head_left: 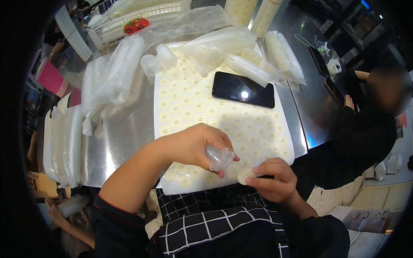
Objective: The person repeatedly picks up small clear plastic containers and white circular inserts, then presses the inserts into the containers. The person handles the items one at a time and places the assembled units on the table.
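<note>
My left hand (198, 144) is closed around a few small clear plastic cups (220, 158), nested and tilted, their rims toward the right. Between the thumb and fingers of my right hand (275, 178) is a round cream sticker (245, 175), close beside the cup rims. Both hands are over the near edge of a large sheet of round cream stickers (185, 114) lying on the metal table. A black phone (243, 92) rests on the sheet's far part. Next to it lies a long stack of clear cups (247, 69).
Bagged cup stacks (114, 71) lie at the left, with more stacks (64, 144) near the left edge. A white basket (142, 23) and paper rolls (266, 17) stand at the back. On the right, a person in black (361, 124) sits by the table near another phone (333, 91).
</note>
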`<state>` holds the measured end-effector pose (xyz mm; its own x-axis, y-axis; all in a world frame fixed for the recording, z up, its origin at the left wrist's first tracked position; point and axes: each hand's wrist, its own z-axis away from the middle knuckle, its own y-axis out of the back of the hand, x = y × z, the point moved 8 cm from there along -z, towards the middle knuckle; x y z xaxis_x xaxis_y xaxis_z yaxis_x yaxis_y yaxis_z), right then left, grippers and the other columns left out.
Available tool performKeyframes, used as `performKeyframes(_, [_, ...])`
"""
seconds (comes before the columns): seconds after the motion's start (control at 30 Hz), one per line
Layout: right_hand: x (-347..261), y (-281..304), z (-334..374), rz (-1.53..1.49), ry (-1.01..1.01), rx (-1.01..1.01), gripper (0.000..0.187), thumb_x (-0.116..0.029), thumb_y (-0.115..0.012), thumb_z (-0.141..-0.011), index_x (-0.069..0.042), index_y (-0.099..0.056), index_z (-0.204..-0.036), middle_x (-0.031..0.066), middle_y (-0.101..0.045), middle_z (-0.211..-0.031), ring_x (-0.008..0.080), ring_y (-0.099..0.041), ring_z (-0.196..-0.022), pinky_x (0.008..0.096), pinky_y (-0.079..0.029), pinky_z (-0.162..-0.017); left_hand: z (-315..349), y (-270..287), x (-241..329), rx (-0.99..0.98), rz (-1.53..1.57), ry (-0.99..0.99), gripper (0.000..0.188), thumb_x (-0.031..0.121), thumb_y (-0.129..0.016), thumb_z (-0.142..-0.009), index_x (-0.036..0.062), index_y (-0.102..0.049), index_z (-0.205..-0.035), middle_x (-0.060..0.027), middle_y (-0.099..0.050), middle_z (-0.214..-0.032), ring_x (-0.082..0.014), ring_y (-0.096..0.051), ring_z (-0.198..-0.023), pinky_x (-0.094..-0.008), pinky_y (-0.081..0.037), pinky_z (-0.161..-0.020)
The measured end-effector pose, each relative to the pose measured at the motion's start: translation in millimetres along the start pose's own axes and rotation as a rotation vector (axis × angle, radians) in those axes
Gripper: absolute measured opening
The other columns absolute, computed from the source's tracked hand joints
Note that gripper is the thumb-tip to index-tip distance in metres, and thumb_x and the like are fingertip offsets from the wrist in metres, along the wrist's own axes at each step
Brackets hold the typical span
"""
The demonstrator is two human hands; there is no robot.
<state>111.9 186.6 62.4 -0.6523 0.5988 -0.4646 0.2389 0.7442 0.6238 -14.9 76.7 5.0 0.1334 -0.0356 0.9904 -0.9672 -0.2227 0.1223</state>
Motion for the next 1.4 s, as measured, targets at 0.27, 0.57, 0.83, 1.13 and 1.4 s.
performKeyframes(0.27, [3.5, -18.6, -8.0, -0.07, -0.017, -0.048, 0.024, -0.007, -0.08, -0.072, -0.008, -0.076, -0.095, 0.0062, -0.062, -0.098, 0.02, -0.066, -0.083, 0.0304, -0.055, -0.068, -1.6, -1.9, 8.7, -0.023, -0.093, -0.053, 0.038, 0.013, -0.089, -0.062, 0.0062, -0.076, -0.097, -0.008, -0.071, -0.097, -0.0216, -0.066, -0.091, -0.0314, -0.051, -0.08])
performKeyframes(0.57, [7.4, -20.5, -11.9, -0.102, -0.039, -0.033, 0.025, -0.007, -0.08, -0.073, -0.009, -0.075, -0.098, 0.007, -0.062, -0.098, 0.0198, -0.066, -0.086, 0.0298, -0.055, -0.07, -0.3, -0.9, 5.7, -0.013, -0.071, -0.012, 0.037, 0.012, -0.088, -0.064, 0.0067, -0.076, -0.098, -0.0078, -0.071, -0.097, -0.0211, -0.066, -0.091, -0.0315, -0.052, -0.08])
performKeyframes(0.83, [19.3, -23.9, -12.8, 0.188, -0.268, -0.419, 0.029, -0.026, -0.078, -0.075, -0.025, -0.075, -0.104, 0.0108, -0.051, -0.136, 0.0318, -0.044, -0.126, 0.0442, -0.044, -0.098, -1.4, 3.4, -3.3, -0.041, -0.018, 0.022, 0.04, 0.011, -0.089, -0.063, 0.0056, -0.076, -0.1, -0.0089, -0.071, -0.097, -0.0206, -0.066, -0.09, -0.0309, -0.051, -0.079])
performKeyframes(1.13, [-0.7, -24.2, -13.4, 0.095, -0.06, -0.187, 0.055, -0.048, -0.073, -0.08, -0.031, -0.062, -0.13, 0.0118, -0.028, -0.155, 0.0384, -0.023, -0.142, 0.0474, -0.032, -0.111, -0.3, 2.7, -9.2, -0.023, 0.073, 0.075, 0.027, 0.007, -0.085, -0.067, 0.0036, -0.074, -0.091, -0.0101, -0.069, -0.102, -0.0213, -0.067, -0.098, -0.0309, -0.053, -0.082])
performKeyframes(1.4, [4.4, -40.1, -1.3, 0.248, -0.063, -0.124, 0.057, -0.041, -0.073, -0.084, -0.026, -0.056, -0.136, 0.0145, -0.031, -0.153, 0.0402, -0.024, -0.141, 0.0505, -0.032, -0.111, 1.7, 4.4, -10.2, -0.025, -0.027, 0.126, 0.033, 0.015, -0.087, -0.066, 0.0055, -0.075, -0.096, -0.0102, -0.069, -0.103, -0.0198, -0.066, -0.094, -0.03, -0.052, -0.078])
